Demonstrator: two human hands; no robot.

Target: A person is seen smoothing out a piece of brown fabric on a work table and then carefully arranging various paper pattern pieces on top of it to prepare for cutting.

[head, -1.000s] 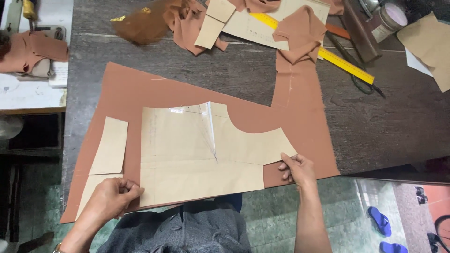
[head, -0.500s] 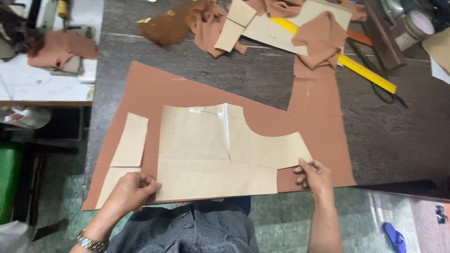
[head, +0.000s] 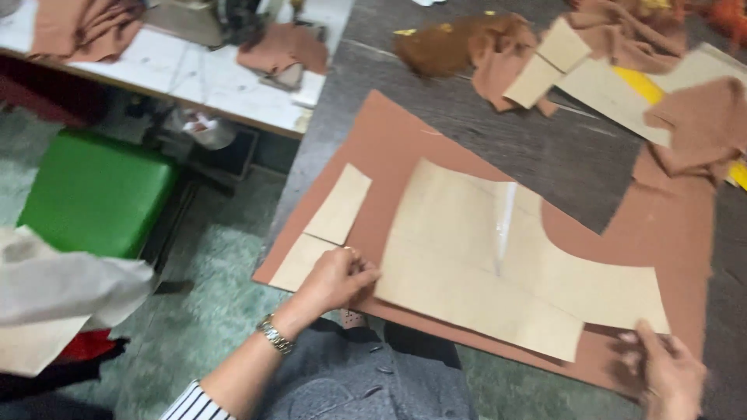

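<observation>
A rust-brown fabric sheet lies flat on the dark worktable. On it rests a large tan paper pattern piece with a clear tape strip down its middle. Two smaller tan pattern pieces lie at the fabric's left edge. My left hand presses down at the large pattern's near-left corner, fingers curled. My right hand rests on the fabric at the pattern's near-right corner, fingers spread. Whether either hand pinches the layers is unclear.
More brown fabric scraps and tan pattern pieces crowd the table's far side beside a yellow ruler. A green stool stands on the floor at left, under a white side table with fabric pieces.
The view has swung left and tilted, bringing the green stool and side table into sight. Both hands stay at the pattern's near corners; the pieces have not visibly shifted.
</observation>
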